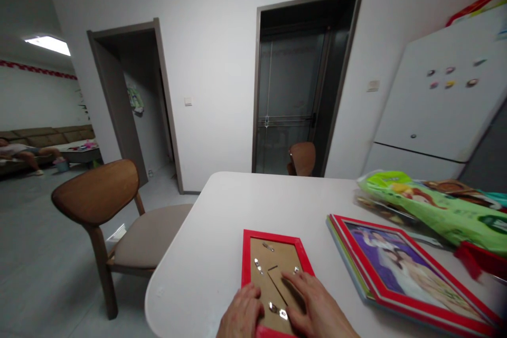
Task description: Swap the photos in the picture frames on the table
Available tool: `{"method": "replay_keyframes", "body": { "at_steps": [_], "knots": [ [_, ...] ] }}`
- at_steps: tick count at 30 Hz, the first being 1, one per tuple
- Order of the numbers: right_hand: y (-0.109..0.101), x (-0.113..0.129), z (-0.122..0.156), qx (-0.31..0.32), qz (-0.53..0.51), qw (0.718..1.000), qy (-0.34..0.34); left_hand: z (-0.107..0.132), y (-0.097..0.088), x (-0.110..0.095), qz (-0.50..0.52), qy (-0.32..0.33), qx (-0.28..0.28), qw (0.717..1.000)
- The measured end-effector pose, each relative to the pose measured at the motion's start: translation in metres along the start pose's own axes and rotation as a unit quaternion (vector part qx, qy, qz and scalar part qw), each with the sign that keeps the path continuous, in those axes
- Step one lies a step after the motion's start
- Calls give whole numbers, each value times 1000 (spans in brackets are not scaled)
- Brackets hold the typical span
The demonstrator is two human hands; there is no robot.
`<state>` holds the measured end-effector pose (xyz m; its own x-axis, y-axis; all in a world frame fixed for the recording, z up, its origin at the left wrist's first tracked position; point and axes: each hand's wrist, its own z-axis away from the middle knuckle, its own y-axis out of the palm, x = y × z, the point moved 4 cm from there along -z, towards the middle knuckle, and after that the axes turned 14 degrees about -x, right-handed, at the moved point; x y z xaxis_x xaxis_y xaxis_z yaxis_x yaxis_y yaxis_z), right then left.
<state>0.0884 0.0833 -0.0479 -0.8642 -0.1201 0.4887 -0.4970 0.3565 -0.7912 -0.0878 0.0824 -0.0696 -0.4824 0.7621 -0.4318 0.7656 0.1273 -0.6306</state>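
The left hand (241, 312) and right hand (312, 303) lie flat, fingers loosely spread, on the brown backing of a red picture frame (273, 253) that lies face down at the near edge of the white desk (222, 222); neither hand grips anything. Small metal clips (277, 310) sit between the fingers. Just to the right lies a stack of red frames (400, 269) face up, with a green plastic bag (435, 206) behind. A wooden chair (106, 206) stands left of the desk.

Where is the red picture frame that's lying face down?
The face-down red frame lies at the table's near edge, under both hands, left of the stacked face-up frames.
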Motion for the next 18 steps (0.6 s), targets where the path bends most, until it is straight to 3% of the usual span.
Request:
{"method": "replay_keyframes", "body": {
  "at_steps": [4,6,9,12,14,18],
  "knots": [
    [-19,12,-9,-19,-10,1000,4,-10,-8,-5,141,-139,-59,978],
    [-30,26,-12,-29,-12,1000,-1,-20,-14,-8,246,-239,-106,934],
    [-41,46,-11,-30,-46,998,-24,-32,-19,-8,386,-359,-151,836],
    [-44,46,-10,-38,-88,995,-26,-33,-32,9,418,-426,-199,778],
    [-42,27,-11,-61,-70,996,3,-25,-47,28,375,-450,-225,779],
    [-32,-25,-11,-68,35,994,79,-3,-77,64,251,-469,-218,819]
  ]
}}
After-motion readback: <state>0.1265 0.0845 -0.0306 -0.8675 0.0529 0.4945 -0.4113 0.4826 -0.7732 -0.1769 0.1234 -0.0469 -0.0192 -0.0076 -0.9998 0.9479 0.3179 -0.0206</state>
